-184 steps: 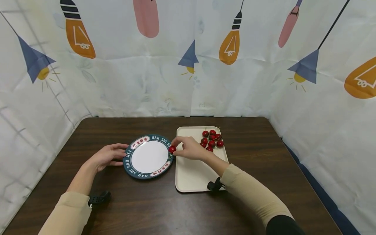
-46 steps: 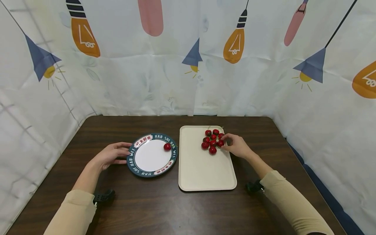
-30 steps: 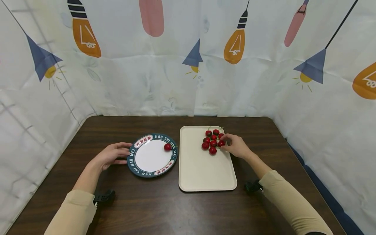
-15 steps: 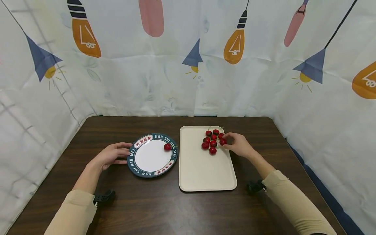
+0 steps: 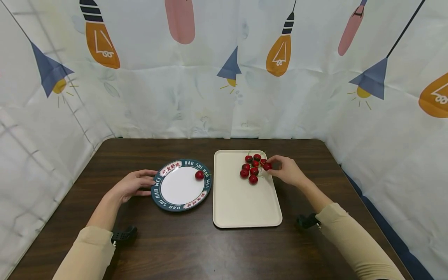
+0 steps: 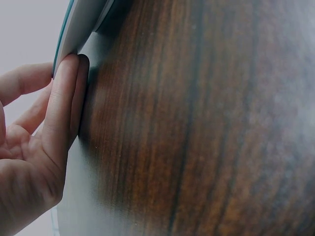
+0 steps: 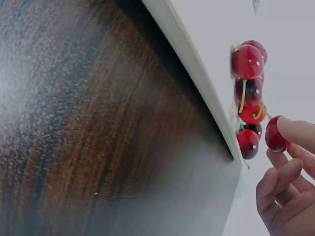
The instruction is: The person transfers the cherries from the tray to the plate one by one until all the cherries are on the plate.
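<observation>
My right hand (image 5: 287,170) pinches a red cherry (image 7: 276,134) between thumb and fingertips, at the tray's right edge. In the right wrist view this cherry is raised off the tray, beside the other cherries (image 7: 247,62). Several cherries with green stems lie clustered in the upper right of the cream tray (image 5: 245,206). A single cherry (image 5: 199,175) lies on the right side of the round white plate (image 5: 179,186) with a blue-green lettered rim. My left hand (image 5: 134,185) touches that plate's left rim with extended fingers, some tips at its underside (image 6: 81,29).
Plate and tray stand side by side on a dark wood-grain table (image 5: 175,249), a narrow gap between them. A printed cloth (image 5: 196,97) hangs behind the table and along both sides. A black wrist strap (image 5: 122,235) is on the left wrist.
The right hand earlier set a cherry on the plate, then returned to the cluster. It has now pulled another cherry slightly rightward and up. The left hand stays at the plate rim.
</observation>
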The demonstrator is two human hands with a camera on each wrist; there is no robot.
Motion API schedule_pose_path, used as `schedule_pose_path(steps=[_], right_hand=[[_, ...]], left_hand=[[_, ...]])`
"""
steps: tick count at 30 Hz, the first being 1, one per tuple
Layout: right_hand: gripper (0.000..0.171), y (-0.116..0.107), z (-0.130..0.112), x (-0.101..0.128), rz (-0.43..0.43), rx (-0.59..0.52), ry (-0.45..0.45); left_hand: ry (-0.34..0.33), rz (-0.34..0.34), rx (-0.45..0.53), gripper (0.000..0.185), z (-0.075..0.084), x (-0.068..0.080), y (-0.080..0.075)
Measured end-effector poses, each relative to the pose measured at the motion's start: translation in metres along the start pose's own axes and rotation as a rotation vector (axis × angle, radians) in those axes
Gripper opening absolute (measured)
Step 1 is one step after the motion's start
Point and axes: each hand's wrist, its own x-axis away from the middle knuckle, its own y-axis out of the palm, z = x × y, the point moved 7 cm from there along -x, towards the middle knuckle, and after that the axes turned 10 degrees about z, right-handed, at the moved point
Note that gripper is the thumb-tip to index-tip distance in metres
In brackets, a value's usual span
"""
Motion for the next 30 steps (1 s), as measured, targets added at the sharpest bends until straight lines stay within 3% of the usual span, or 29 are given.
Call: schedule_pose_path(steps=[30], right_hand=[[0.036, 0.008, -0.038, -0.011, 0.001, -0.095, -0.105]], left_hand=[[0.012, 0.0, -0.002, 0.057, 0.002, 0.003, 0.001]])
